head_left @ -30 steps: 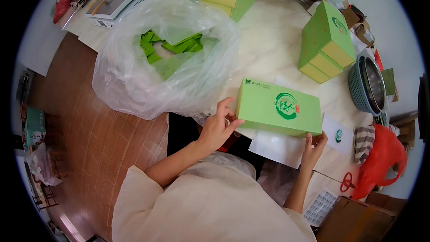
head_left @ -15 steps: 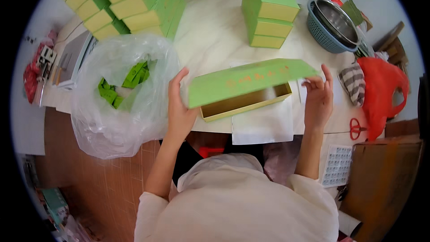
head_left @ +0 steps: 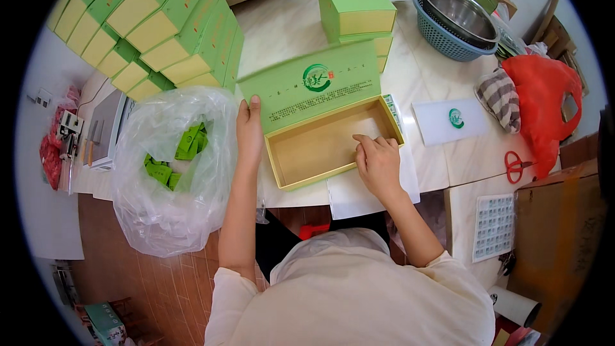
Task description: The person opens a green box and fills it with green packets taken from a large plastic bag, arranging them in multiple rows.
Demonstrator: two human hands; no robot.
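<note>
An oblong green and cream cardboard gift box (head_left: 333, 147) lies on the table in front of me, its inside bare. Its hinged green lid (head_left: 346, 86), with a round emblem and printing, stands raised and leans back toward the stacked boxes. At the lid's left edge, my left hand (head_left: 250, 129) pinches the card between thumb and fingers. My right hand (head_left: 381, 165) is over the front wall near the right end, its fingers loosely bent and apart, reaching into the box. Nothing shows in that hand. White paper (head_left: 349, 197) lies partly under the box.
A clear plastic bag (head_left: 154, 211) with green sachets (head_left: 191, 141) stands left. Stacks of closed green boxes (head_left: 173, 19) rise behind it, more boxes (head_left: 359, 9) at the back. Rightward are a white sheet (head_left: 442, 122), red scissors (head_left: 514, 166), a red bag (head_left: 541, 102) and a blue basket (head_left: 448, 38).
The lid has swung up and back, exposing the box's inside. My right hand has moved from the lid's right end down to the front wall. My left hand stays at the left side.
</note>
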